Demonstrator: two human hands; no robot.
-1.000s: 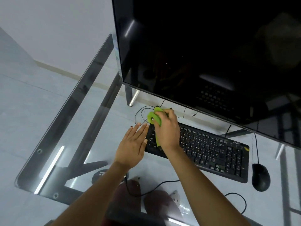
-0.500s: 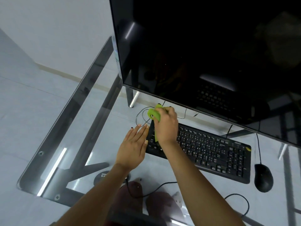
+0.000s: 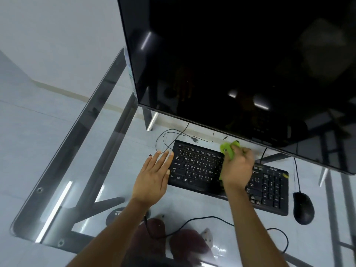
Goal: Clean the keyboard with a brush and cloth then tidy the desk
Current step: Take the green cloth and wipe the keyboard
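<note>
A black keyboard [image 3: 200,166] lies on the glass desk [image 3: 100,170] under the monitor. My right hand [image 3: 238,168] is closed around a green brush [image 3: 227,151] and presses it onto the middle of the keyboard; the brush's lower part is hidden by my fingers. My left hand [image 3: 154,174] lies flat with fingers spread on the glass, touching the keyboard's left end. No cloth is visible.
A large dark monitor [image 3: 240,64] overhangs the back of the keyboard. A black mouse [image 3: 303,208] sits right of the keyboard, its cable running back. Thin cables [image 3: 173,135] loop behind the keyboard's left end. The desk's left edge [image 3: 57,151] runs diagonally.
My right hand has swept the green brush rightwards from the keyboard's left end to its middle. My left hand stays flat by the left end.
</note>
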